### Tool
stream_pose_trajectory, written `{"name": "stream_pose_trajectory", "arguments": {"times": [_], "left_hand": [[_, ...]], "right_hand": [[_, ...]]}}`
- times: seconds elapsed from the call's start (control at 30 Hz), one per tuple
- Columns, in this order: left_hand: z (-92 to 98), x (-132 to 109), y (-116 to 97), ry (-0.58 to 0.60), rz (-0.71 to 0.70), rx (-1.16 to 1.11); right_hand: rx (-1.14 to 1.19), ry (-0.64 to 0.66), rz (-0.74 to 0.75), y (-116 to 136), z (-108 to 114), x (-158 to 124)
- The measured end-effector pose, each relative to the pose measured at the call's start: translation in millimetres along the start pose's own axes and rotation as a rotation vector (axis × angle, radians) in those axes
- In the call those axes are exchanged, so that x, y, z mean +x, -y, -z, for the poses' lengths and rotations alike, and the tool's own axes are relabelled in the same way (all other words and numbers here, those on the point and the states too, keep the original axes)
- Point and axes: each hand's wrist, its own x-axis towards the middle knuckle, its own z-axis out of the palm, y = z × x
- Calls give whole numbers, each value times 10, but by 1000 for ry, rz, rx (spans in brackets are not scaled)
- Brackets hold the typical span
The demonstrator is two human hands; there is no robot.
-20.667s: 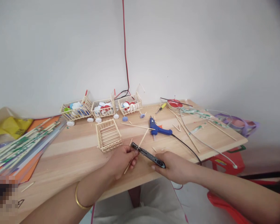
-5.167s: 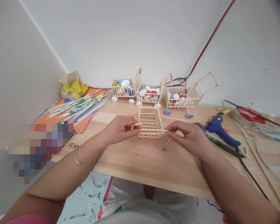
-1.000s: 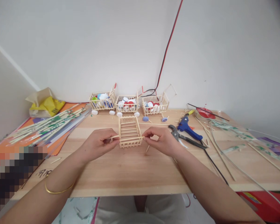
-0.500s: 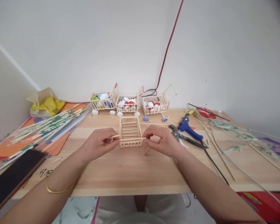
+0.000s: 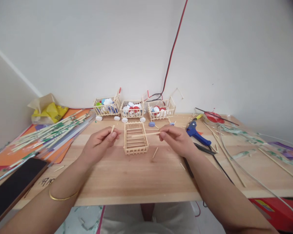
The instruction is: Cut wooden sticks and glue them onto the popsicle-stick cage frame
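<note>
My left hand [image 5: 101,142] pinches a short stick [image 5: 113,128], its lower end hidden; my right hand [image 5: 177,139] pinches a longer stick [image 5: 151,133], its far end blurring over the stick basket [image 5: 136,151] between them. My right wrist partly hides a black-handled tool [image 5: 204,149].

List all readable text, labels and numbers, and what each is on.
Probably "147/1": handwriting on the table; the rest is unclear.
Yellow bag: dark print, too blurred.
Stick wrappers: green print, too small.
Yellow label on red plastic: unreadable.
</note>
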Motion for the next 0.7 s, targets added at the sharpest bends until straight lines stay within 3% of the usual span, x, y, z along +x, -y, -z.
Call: {"name": "stream_pose_trajectory", "arguments": {"times": [0.1,0.2,0.3,0.37,0.43,0.5,0.57,0.63,0.7], "left_hand": [[19,-68,-83,6,-211,131],[-15,-167,-175,144,-529,282],[-94,-225,-209,287,-638,358],[-121,-214,-206,356,-627,379],[-97,-161,-182,296,-539,426],[-27,-78,-120,110,-359,518],[54,17,-4,-43,-159,627],[106,104,159,-40,-56,721],[112,164,332,9,-8,749]], "right_hand": [[-88,63,260,116,-99,-45],[-248,-22,411,245,-261,-111],[-359,-22,526,318,-373,-143],[-370,24,572,313,-385,-138],[-352,23,543,256,-341,-118],[-356,-83,399,151,-252,-86],[-405,-235,165,13,-146,-50],[-413,-294,6,-130,-55,-16],[-427,-270,-69,-251,-3,10]]}}
